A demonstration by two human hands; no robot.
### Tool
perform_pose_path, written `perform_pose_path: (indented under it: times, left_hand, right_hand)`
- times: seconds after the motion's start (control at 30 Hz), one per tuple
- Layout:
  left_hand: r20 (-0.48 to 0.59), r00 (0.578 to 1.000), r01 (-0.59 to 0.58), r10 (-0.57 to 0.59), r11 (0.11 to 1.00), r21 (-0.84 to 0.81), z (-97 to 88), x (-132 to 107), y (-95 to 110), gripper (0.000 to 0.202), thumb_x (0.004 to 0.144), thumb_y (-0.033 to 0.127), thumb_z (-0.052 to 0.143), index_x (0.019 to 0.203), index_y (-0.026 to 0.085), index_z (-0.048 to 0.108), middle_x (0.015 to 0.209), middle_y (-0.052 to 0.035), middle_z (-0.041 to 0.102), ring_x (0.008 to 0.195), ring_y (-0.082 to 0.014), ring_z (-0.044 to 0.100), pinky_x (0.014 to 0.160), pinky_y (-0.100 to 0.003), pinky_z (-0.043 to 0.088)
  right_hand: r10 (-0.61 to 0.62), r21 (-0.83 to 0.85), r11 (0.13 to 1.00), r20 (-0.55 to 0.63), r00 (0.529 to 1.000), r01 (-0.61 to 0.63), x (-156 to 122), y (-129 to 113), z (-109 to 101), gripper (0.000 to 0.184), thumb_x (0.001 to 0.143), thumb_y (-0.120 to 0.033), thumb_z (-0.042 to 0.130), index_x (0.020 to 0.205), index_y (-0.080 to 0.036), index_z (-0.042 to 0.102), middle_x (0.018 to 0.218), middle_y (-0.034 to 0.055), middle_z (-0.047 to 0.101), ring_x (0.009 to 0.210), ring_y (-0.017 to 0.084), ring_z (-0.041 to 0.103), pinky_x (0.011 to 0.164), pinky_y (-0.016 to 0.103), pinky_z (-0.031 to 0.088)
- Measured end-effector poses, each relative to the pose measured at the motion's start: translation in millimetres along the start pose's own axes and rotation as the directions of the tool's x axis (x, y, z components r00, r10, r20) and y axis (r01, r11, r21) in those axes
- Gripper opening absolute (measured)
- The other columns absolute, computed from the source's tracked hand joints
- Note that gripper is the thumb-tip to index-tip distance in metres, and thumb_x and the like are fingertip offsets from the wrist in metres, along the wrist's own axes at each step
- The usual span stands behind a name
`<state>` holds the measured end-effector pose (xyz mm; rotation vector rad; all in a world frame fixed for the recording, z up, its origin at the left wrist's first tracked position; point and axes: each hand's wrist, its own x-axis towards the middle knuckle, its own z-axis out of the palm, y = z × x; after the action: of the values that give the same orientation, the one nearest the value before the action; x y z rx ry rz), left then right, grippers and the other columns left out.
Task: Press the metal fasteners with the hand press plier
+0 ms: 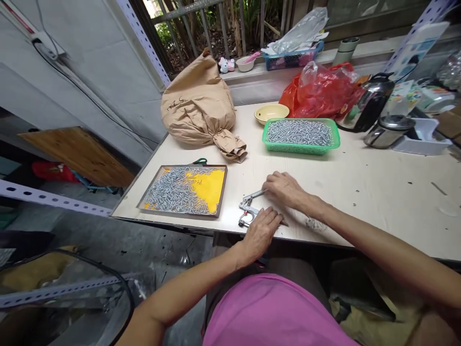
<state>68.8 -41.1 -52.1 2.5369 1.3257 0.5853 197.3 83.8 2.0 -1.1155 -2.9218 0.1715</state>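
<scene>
A metal plier-like hand tool with a curved jaw, a spring and a red spot lies at the table's front edge. My left hand is closed over its lower handle, palm down. The end of the tool's upper arm goes under the fingers of my right hand, which are curled around it. To the left, a shallow tray with a yellow bottom holds many small silver metal pins. More such pins fill a green plastic basket farther back.
A tied brown paper sack stands at the back left, with dark-handled scissors by the tray. Behind the basket are a cream bowl and a red plastic bag. A thermos jug and a metal pot stand right.
</scene>
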Motion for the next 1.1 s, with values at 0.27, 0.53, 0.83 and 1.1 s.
perform_pose_path:
  times: [0.27,0.53,0.83,1.1]
  left_hand:
    - [0.161,0.984,0.069,-0.081,0.995,0.076,28.8,-17.1,-6.5,0.029,0.081,0.008,0.042,0.099,0.009,0.065,0.094,-0.0144,0.068,0.085,-0.0251,0.063,0.076,-0.038,0.052]
    - [-0.12,0.991,0.078,-0.058,0.982,0.174,-46.9,-43.4,-30.2,0.026,0.092,0.016,0.039,0.098,0.017,0.064,0.092,-0.0084,0.062,0.088,-0.0175,0.055,0.076,-0.03,0.047]
    - [0.126,0.875,0.346,-0.467,0.787,0.51,-145.4,-65.7,-154.8,0.024,0.091,0.019,0.044,0.091,0.019,0.068,0.089,-0.0098,0.058,0.093,-0.0227,0.046,0.074,-0.032,0.041]
    - [0.286,0.843,0.351,-0.455,0.869,0.349,-157.4,-64.6,-184.4,0.026,0.086,0.013,0.041,0.072,0.019,0.063,0.087,-0.0075,0.058,0.088,-0.0205,0.05,0.077,-0.03,0.037]
  right_hand:
    - [-0.377,0.064,0.925,0.045,0.925,0.374,28.3,-84.0,21.0,0.017,0.087,-0.021,0.053,0.076,-0.019,0.066,0.094,0.0091,0.062,0.092,0.022,0.047,0.071,0.035,0.032]
    - [-0.227,0.16,0.942,-0.34,0.913,0.294,42.1,-61.7,-2.7,0.016,0.084,-0.012,0.047,0.081,-0.016,0.062,0.077,0.0062,0.063,0.074,0.017,0.053,0.07,0.029,0.038]
    - [0.193,0.184,0.978,-0.621,0.759,-0.098,63.3,108.1,-55.3,0.025,0.088,-0.03,0.05,0.102,-0.018,0.066,0.094,0.0138,0.066,0.087,0.025,0.059,0.077,0.038,0.043]
    - [0.072,0.35,0.936,-0.134,0.988,-0.021,-5.7,2.9,-9.1,0.018,0.09,-0.026,0.05,0.091,-0.02,0.066,0.091,0.0057,0.067,0.082,0.016,0.062,0.073,0.026,0.045]
